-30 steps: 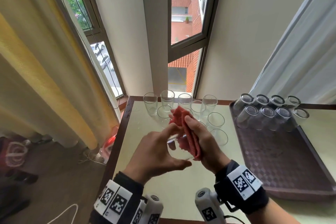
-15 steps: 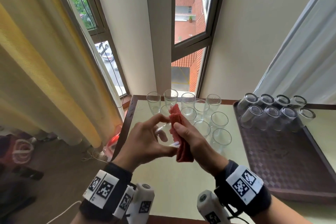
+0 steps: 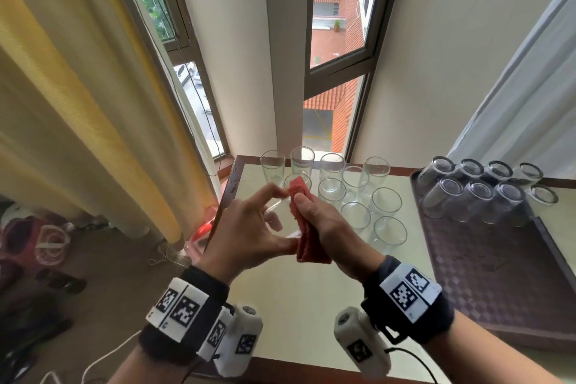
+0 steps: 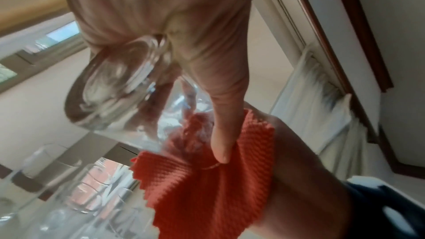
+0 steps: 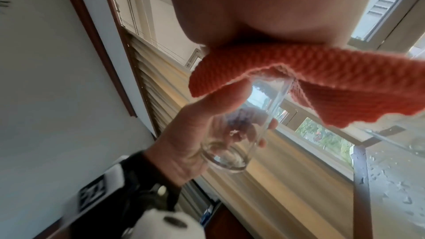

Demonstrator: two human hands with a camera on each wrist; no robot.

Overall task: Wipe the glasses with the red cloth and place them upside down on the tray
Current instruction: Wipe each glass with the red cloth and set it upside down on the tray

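Over the table's left half, my left hand (image 3: pixel 279 220) grips a clear glass (image 3: pixel 276 217) near its thick base (image 4: pixel 115 88), lying roughly sideways with its mouth toward my right hand. My right hand (image 3: pixel 314 221) pinches the folded red cloth (image 3: pixel 308 237) over the glass rim (image 5: pixel 282 86), thumb on top. The cloth (image 4: pixel 207 188) covers the mouth, so the fingers behind it are hidden. A dark brown tray (image 3: pixel 498 284) lies to the right, with several glasses (image 3: pixel 480 193) upside down along its far end.
Several upright glasses (image 3: pixel 355 187) stand clustered at the table's far edge, just beyond my hands. Windows and a wall rise behind them, a yellow curtain (image 3: pixel 78 103) hangs at left, and a white curtain at right. The tray's near part is bare.
Both hands keep hold of the glass and cloth. The cloth has shifted on the rim and now hangs more upright, and my left fingers have spread a little wider round the glass.
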